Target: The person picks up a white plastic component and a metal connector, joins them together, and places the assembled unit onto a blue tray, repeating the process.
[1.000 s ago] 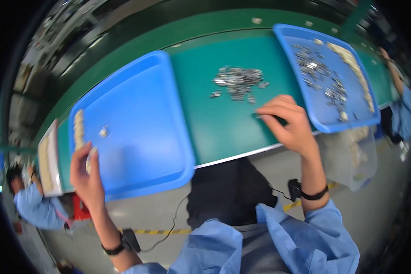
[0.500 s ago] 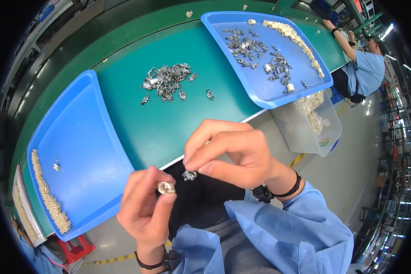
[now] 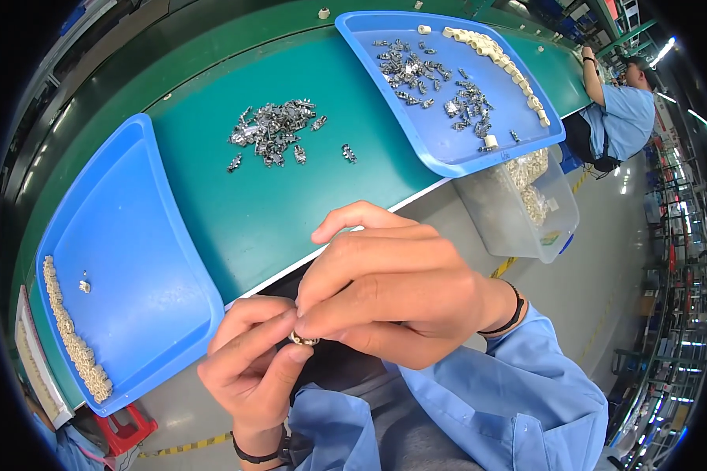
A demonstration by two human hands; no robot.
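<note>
In front of my body, my left hand [image 3: 251,365] pinches a small cream round socket piece [image 3: 303,340] between thumb and fingers. My right hand [image 3: 397,294] meets it there, its thumb and fingertips closed right at the piece. The small silvery metal part that showed in the right fingers half a second ago is now hidden by them. Beyond the hands, a pile of similar metal parts [image 3: 271,129] lies on the green tabletop [image 3: 259,216]. One metal part [image 3: 348,153] sits apart to the right of the pile.
At left stands a blue tray [image 3: 133,235] with a row of cream pieces [image 3: 77,337] along its outer side. Another blue tray [image 3: 448,149] at far right holds metal parts and cream rings [image 3: 495,51]. Below it is a clear plastic bin [image 3: 511,224]. A person [image 3: 620,118] works farther right.
My right hand has moved down and left, bringing its fingertips to the cream piece in my left hand. The metal part has gone out of sight behind the fingers. The view has shifted slightly.
</note>
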